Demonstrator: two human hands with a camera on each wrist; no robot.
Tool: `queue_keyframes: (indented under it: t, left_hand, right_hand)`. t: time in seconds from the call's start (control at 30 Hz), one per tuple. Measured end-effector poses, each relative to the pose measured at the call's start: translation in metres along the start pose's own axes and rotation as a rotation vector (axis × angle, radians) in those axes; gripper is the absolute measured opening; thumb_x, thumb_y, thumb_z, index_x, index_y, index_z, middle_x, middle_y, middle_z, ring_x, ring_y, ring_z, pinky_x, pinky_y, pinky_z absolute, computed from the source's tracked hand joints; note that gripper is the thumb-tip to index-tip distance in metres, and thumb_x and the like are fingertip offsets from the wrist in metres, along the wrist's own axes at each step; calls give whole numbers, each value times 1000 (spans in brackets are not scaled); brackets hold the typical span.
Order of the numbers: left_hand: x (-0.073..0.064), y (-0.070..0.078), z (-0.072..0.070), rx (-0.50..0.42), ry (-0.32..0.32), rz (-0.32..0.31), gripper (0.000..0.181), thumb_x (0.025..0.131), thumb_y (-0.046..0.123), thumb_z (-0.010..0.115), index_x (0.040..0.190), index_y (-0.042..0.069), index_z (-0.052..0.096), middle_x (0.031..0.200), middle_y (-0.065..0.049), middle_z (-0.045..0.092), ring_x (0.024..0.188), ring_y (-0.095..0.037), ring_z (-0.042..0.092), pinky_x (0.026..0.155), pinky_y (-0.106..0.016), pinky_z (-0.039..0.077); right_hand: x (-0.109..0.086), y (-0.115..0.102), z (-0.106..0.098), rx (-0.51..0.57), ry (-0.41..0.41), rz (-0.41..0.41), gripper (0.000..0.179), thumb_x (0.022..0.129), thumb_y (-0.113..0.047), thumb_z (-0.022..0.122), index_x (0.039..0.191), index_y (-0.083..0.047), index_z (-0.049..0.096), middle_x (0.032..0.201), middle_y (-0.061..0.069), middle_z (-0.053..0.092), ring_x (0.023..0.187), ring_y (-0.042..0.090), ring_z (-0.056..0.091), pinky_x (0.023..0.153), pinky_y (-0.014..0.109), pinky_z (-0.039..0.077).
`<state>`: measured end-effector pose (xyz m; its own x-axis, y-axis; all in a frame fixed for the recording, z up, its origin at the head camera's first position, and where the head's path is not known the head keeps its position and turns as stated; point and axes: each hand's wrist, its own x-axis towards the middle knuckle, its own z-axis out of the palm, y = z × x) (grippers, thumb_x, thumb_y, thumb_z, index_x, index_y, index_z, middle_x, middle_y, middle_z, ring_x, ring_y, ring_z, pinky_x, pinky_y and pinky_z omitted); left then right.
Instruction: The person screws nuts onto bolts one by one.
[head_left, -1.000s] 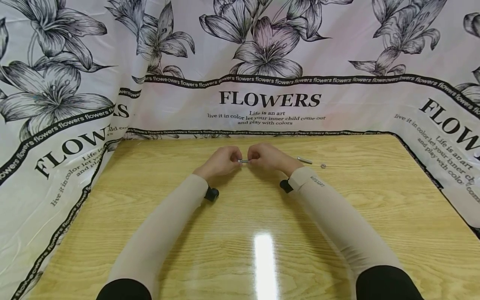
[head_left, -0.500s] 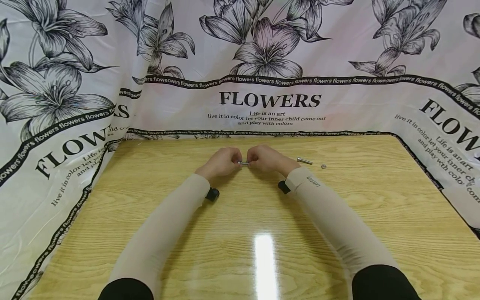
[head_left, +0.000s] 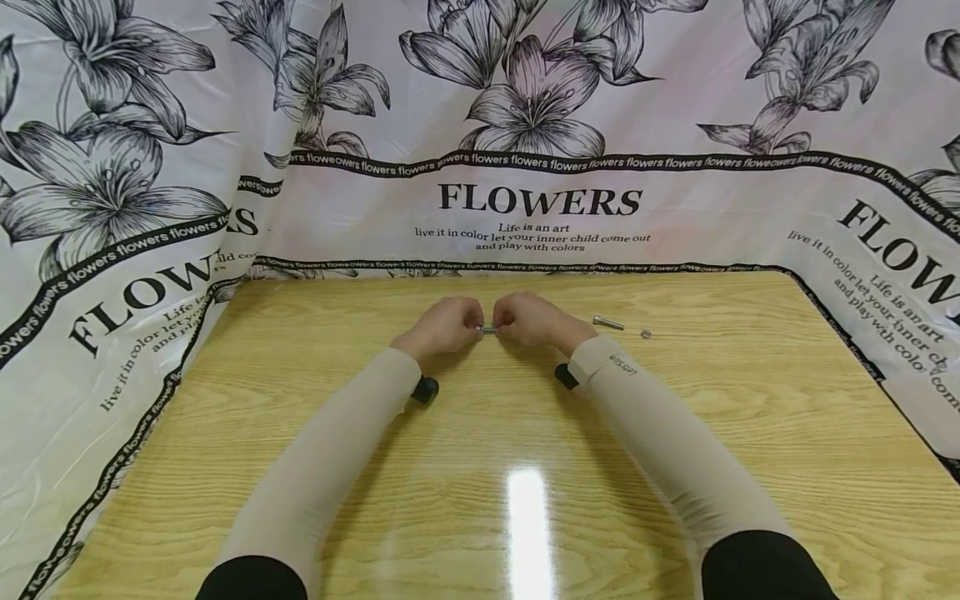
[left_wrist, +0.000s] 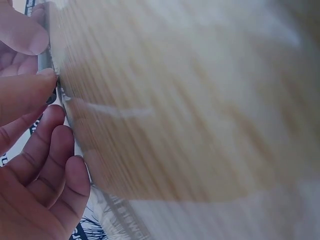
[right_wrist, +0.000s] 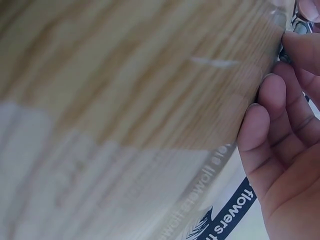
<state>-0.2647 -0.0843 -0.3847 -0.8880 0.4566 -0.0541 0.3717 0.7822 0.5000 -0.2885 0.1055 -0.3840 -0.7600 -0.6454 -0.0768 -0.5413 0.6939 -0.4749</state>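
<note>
A small silver bolt (head_left: 487, 330) bridges the gap between both hands, low over the far middle of the table. My left hand (head_left: 448, 323) pinches its left end between thumb and fingers. From the other side, my right hand (head_left: 529, 319) pinches the right end. In the left wrist view the grey shank (left_wrist: 44, 61) shows between the two hands' fingertips. The fingertips cover both ends, so I cannot tell whether a nut is on it. A second bolt (head_left: 608, 322) lies right of my right hand, with a hex nut (head_left: 646, 333) beyond it.
The wood-grain table (head_left: 360, 467) has a glossy surface with a bright reflection near the front. A white flower-print cloth (head_left: 540, 217) hangs along its back and sides. Small black devices (head_left: 424, 390) are strapped at both wrists.
Both hands have shifted very slightly nearer with the bolt, still pinching its ends. My right wrist has edged a little to the left. The loose bolt and nut stay put.
</note>
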Motion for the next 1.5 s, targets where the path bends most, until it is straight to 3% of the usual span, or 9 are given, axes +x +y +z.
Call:
queue_keyframes:
  t: [0.43, 0.8, 1.27, 1.5]
  left_hand:
    - [1, 1, 1, 2, 3, -13, 8, 88, 14, 67, 94, 11, 63, 91, -2, 62, 87, -19, 57, 81, -35, 47]
    - [-4, -4, 0, -59, 12, -21, 26, 89, 16, 66, 112, 7, 58, 96, -5, 63, 89, -20, 58, 83, -35, 48]
    - [-19, 0, -3, -81, 58, 23, 24, 90, 14, 65, 111, 5, 60, 95, -5, 60, 88, -19, 56, 79, -33, 47]
    - [-24, 11, -1, -86, 57, 69, 24, 89, 11, 66, 111, 3, 61, 96, -4, 60, 89, -18, 56, 80, -32, 48]
  right_hand:
    - [-2, -1, -1, -21, -2, 10, 4, 88, -11, 66, 91, -9, 67, 85, 2, 64, 81, 19, 56, 76, 34, 47]
    - [-10, -1, -5, 12, 13, 22, 13, 89, -15, 66, 100, -9, 65, 94, 4, 65, 89, 19, 59, 83, 36, 48]
    - [-33, -8, -6, 95, 83, -8, 14, 90, -16, 66, 100, -7, 65, 86, 1, 64, 81, 17, 59, 76, 34, 49]
    - [-48, -4, -6, 105, 120, -49, 14, 90, -14, 67, 100, -4, 65, 83, 1, 64, 77, 16, 57, 72, 35, 48]
